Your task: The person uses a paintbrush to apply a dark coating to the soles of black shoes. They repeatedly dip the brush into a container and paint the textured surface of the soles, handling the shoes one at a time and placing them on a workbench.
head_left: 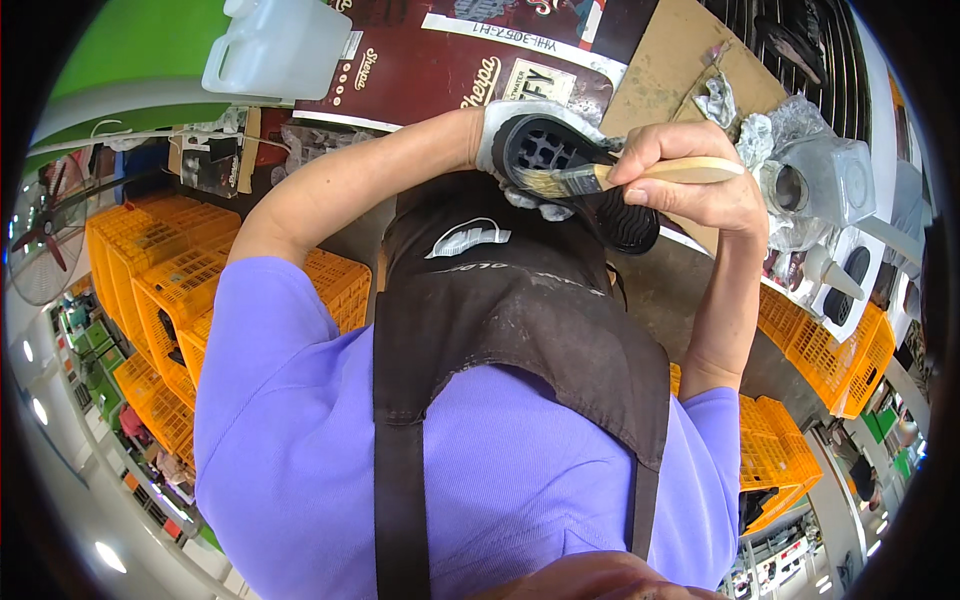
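Note:
My left hand (492, 140) wears a whitish glove and holds a black shoe sole (630, 225) from beneath, its gloved fingers curled round the edge. The open, gridded inside of the sole's wider end faces up. My bare right hand (705, 205) grips a flat paintbrush (700, 170) by its pale wooden handle. The brush's light bristles touch the inside of the sole near the gridded end. Both hands are in front of my dark apron (520, 330), by the edge of the work surface.
A whitish plastic jug (285, 55) stands at the far left on dark red printed boards (400, 85). To the right are brown cardboard (665, 65), crumpled plastic, a clear container (830, 180) and another black sole (848, 280). Orange crates (165, 255) flank me on both sides.

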